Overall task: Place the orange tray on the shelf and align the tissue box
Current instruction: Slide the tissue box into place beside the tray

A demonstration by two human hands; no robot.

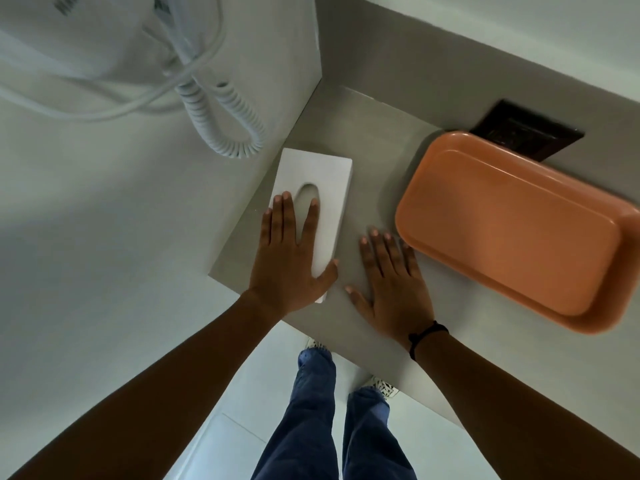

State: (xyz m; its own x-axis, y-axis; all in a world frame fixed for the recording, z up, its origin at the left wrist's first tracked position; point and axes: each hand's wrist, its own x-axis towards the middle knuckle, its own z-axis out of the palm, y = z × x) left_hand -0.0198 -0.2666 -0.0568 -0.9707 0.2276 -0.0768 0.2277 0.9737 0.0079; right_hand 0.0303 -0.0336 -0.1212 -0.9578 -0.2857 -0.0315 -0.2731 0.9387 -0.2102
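Head view looks straight down on a grey shelf [374,140] set in a corner between pale walls. The left hand [291,261] lies palm down on the white tissue box [317,202], fingers stretched out flat and slightly spread, the thumb pressed against the box's right long side near its front end. The fingertips reach the oval slot in the box top, one finger lying to the right of the slot and the others to its left. It presses rather than grips; nothing is closed inside it. The box sits at the left edge of the shelf, turned at a slight angle, its near corner at the shelf's front edge.

The right hand [393,282] rests flat on the bare shelf surface just right of the box, fingers extended and a little fanned, thumb out to the left, holding nothing. Its outer fingers lie just beside the near left corner of the orange tray [512,233]; whether they touch it cannot be told. A dark band [427,336] circles the right wrist.

The tray lies on the shelf to the right, open side up, empty, its far end against the back wall and partly covering a dark wall socket [526,133]. Above the box, a white coiled cord [225,112] hangs from a white wall-mounted appliance [69,32] at upper left, its loop just clear of the box's far end. Below the shelf, blue trousers [322,420] and patterned shoes stand on a pale tiled floor [249,393]
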